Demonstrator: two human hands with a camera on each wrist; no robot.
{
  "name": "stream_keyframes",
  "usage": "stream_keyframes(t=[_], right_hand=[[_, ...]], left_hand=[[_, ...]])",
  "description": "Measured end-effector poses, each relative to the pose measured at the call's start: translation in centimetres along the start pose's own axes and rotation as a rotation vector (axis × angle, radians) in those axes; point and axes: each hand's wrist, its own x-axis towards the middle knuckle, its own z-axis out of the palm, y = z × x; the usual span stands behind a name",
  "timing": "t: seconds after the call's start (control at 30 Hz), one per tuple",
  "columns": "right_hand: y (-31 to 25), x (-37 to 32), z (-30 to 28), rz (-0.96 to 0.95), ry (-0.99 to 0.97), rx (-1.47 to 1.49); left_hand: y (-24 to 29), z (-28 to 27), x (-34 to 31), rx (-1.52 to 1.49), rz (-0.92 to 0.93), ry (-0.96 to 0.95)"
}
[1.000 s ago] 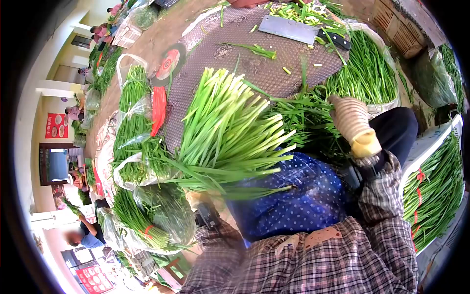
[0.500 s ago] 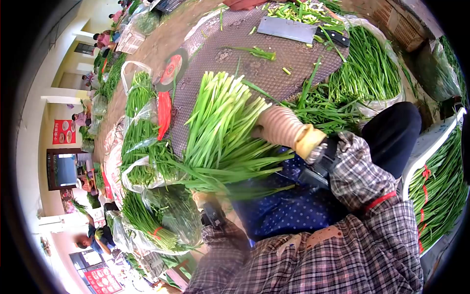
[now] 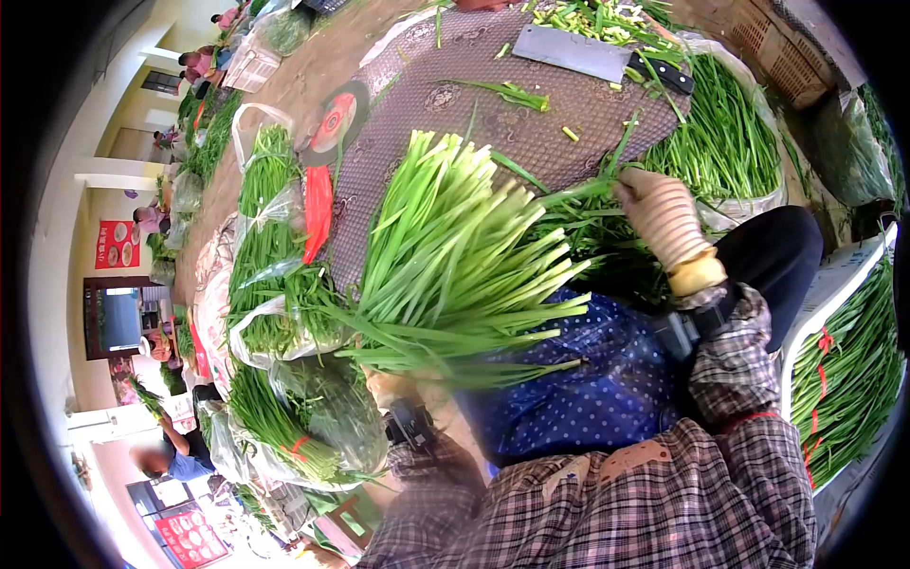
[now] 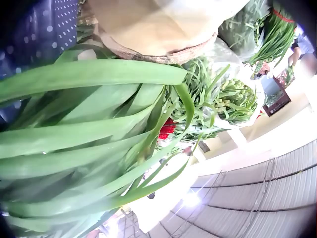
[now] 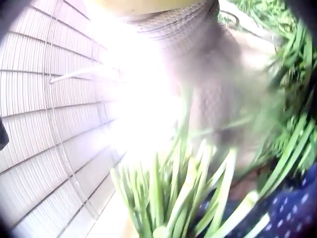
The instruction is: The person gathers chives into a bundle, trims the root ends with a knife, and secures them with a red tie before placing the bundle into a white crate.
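Observation:
A thick bunch of garlic chives (image 3: 445, 251) fans out over the lap, pale cut stems toward the mat and the right. My gloved left hand (image 3: 387, 387) grips it from below at the leafy end; the leaves hide the fingers. In the left wrist view broad leaves (image 4: 74, 139) spread below the glove cuff (image 4: 158, 29). My right hand (image 3: 661, 213), in a striped glove, is away from the bunch at the right, pinching a few loose chive leaves (image 3: 583, 192) over a leafy heap (image 3: 607, 237). It is blurred in the right wrist view, above the stem ends (image 5: 173, 193).
A cleaver (image 3: 573, 52) lies on the patterned mat (image 3: 408, 123) near chopped stem pieces (image 3: 597, 19). Bagged chives (image 3: 730, 133) stand at the right, more bags (image 3: 265, 237) at the left. A white box (image 3: 848, 303) of tied bunches is beside the right knee. A red-labelled disc (image 3: 334, 121) lies left.
My right hand went from the right side in to the bunch's stems, then back out to the right with loose leaves. My left hand keeps the bunch in nearly the same place.

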Motion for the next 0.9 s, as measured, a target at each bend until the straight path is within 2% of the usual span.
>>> stream_keyframes(t=[0.03, 0.07, 0.1, 0.2, 0.23, 0.27, 0.3, 0.33, 0.37, 0.4, 0.43, 0.47, 0.5, 0.57, 0.6, 0.67, 0.7, 0.73, 0.8, 0.9], right_hand=[[2.8, -0.5, -0.1, -0.05, -0.026, -0.1], [3.4, -0.9, -1.2, 0.089, -0.248, -0.32], [6.3, -1.7, -0.4, 0.093, -0.226, -0.436], [5.6, -2.4, -2.9, 0.125, -0.2, -0.461], [3.2, -2.4, -4.1, 0.119, -0.308, -0.479], [0.7, -2.5, -5.4, 0.116, -0.417, -0.493], [-1.5, -2.9, -6.4, 0.061, -0.338, -0.376], [-2.6, -3.5, -6.2, -0.168, -0.053, -0.234], [-4.1, -2.9, -6.3, -0.329, 0.056, -0.004], [-6.4, -2.5, -6.4, -0.33, 0.03, 0.205], [-7.9, -1.9, -5.4, -0.361, 0.045, 0.331], [-8.6, -1.3, -3.7, -0.37, 0.014, 0.373], [-9.2, -0.5, -2.3, -0.384, -0.068, 0.247], [-10.3, 0.8, -0.2, -0.25, -0.235, 0.296], [-10.5, 1.2, 0.5, -0.255, -0.237, 0.3], [-10.8, 1.7, 1.5, -0.18, -0.283, 0.669], [-10.8, 1.7, 1.9, -0.18, -0.281, 0.666], [-10.7, 1.8, 2.4, -0.13, -0.336, 0.722], [-10.1, 2.0, 3.6, -0.073, -0.406, 0.813], [-9.7, 1.8, 2.6, -0.022, -0.511, 0.848]], left_hand=[[0.2, 0.0, 0.1, -0.028, 0.008, 0.008], [0.5, 0.0, 0.3, -0.041, 0.015, 0.014], [0.7, -0.1, 0.4, -0.053, 0.023, 0.02], [0.6, 0.0, 0.8, 0.324, 0.129, -0.125], [0.2, 0.4, 1.0, 0.402, 0.151, -0.153], [-1.5, 2.2, 2.2, 0.404, 0.375, 0.089], [-3.3, 4.4, 3.4, 0.4, 0.597, 0.33], [-4.2, 6.4, 4.5, 0.392, 0.71, 0.447], [-5.1, 8.4, 5.5, 0.392, 0.817, 0.572], [-5.4, 10.2, 6.7, 0.095, 0.589, 0.39], [-3.8, 8.1, 5.8, 0.003, 0.396, 0.182], [-2.1, 5.7, 4.7, -0.063, 0.163, -0.013], [-0.4, 3.4, 3.6, -0.08, -0.062, -0.175], [-2.7, 6.2, 5.2, -0.116, 0.236, 0.033], [-3.3, 5.6, 5.3, -0.129, 0.386, 0.123], [-3.2, 5.5, 4.6, 0.007, 0.407, 0.141], [-3.4, 5.6, 5.2, -0.083, 0.346, 0.103], [0.6, 1.6, 2.3, -0.232, 0.019, 0.015], [3.7, -1.8, -0.1, -0.376, -0.304, -0.071], [-2.3, 3.8, 2.7, 0.226, 0.602, 0.336]])
